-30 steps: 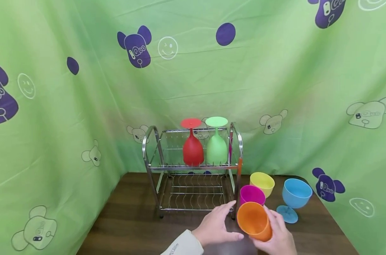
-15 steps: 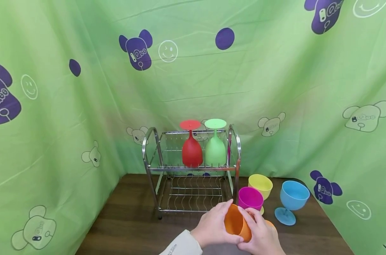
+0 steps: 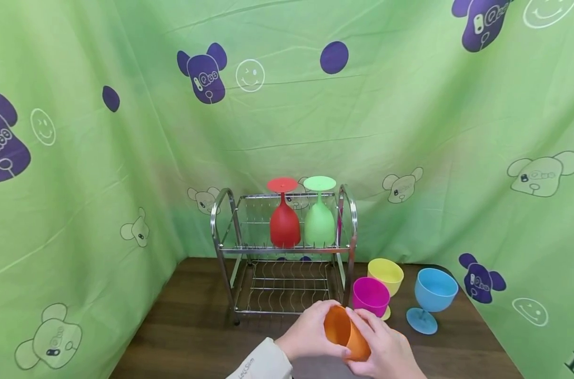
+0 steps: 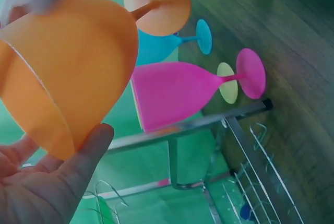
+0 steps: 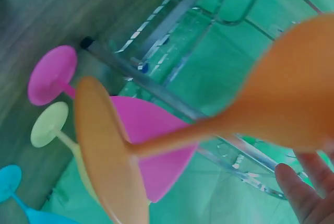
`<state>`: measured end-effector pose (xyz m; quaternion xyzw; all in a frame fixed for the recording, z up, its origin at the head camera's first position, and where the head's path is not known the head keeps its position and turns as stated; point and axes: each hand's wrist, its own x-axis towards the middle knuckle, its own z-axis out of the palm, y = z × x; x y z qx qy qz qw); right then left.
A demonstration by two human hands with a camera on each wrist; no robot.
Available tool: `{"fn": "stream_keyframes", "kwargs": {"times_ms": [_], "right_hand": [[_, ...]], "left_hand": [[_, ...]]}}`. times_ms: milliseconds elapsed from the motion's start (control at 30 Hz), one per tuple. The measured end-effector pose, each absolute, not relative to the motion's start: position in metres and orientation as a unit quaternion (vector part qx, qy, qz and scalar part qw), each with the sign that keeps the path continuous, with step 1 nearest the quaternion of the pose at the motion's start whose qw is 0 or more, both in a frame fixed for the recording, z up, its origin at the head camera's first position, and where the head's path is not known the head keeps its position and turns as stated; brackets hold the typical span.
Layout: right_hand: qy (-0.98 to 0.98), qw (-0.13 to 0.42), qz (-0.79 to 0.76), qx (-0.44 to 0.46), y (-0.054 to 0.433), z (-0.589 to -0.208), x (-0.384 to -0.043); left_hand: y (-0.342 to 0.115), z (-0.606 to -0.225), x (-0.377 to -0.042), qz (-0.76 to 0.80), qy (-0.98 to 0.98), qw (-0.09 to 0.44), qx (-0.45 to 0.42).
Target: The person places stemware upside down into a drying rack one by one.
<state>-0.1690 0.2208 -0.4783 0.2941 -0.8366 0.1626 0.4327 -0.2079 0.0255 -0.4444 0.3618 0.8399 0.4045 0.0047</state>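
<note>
Both hands hold an orange plastic goblet (image 3: 358, 345) above the table, tipped on its side with its mouth toward the left. My left hand (image 3: 308, 331) pinches the rim end, with the thumb on the bowl's outside in the left wrist view. The right hand (image 3: 383, 347) grips the bowl from the right. In the right wrist view the orange stem and round foot (image 5: 107, 156) stick out. Just behind the hands, a magenta goblet (image 3: 371, 296) stands upright beside a yellow goblet (image 3: 386, 275). Farther right is an upright blue goblet (image 3: 435, 290).
A two-tier chrome dish rack (image 3: 283, 251) stands at the back of the brown table (image 3: 173, 326). On its upper tier, a red goblet (image 3: 284, 226) and a light green goblet (image 3: 320, 226) sit upside down. A green printed cloth (image 3: 287, 116) hangs behind and at both sides.
The orange goblet has moved left and tipped over in the right hand, its mouth turning toward the left hand. The left hand, earlier apart from it, now holds its rim.
</note>
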Motion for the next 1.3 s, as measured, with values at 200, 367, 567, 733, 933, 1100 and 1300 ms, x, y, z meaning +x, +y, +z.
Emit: {"fn": "stream_keyframes", "kwargs": {"times_ms": [200, 367, 567, 733, 933, 1100, 1300], "right_hand": [[-0.866, 0.384, 0.251, 0.198, 0.220, -0.467, -0.153], [-0.797, 0.438, 0.383, 0.162, 0.216, -0.471, -0.148], [-0.780, 0.297, 0.551, 0.007, 0.203, -0.465, -0.143], [-0.711, 0.202, 0.673, 0.026, 0.198, -0.469, -0.150], [-0.585, 0.125, 0.792, 0.118, 0.191, -0.476, -0.159], [-0.566, 0.150, 0.802, 0.122, 0.180, -0.475, -0.162], [-0.592, 0.182, 0.780, 0.089, 0.167, -0.463, -0.162]], "left_hand": [[0.014, -0.457, -0.210, 0.455, 0.814, -0.023, 0.359], [0.013, -0.464, -0.207, 0.562, 0.769, -0.033, 0.302], [0.019, -0.467, -0.203, 0.645, 0.716, -0.058, 0.262], [0.021, -0.468, -0.202, 0.673, 0.683, -0.069, 0.276], [0.018, -0.472, -0.199, 0.664, 0.667, -0.083, 0.327], [0.017, -0.481, -0.202, 0.575, 0.674, -0.183, 0.427], [0.017, -0.485, -0.206, 0.431, 0.697, -0.332, 0.467]]}}
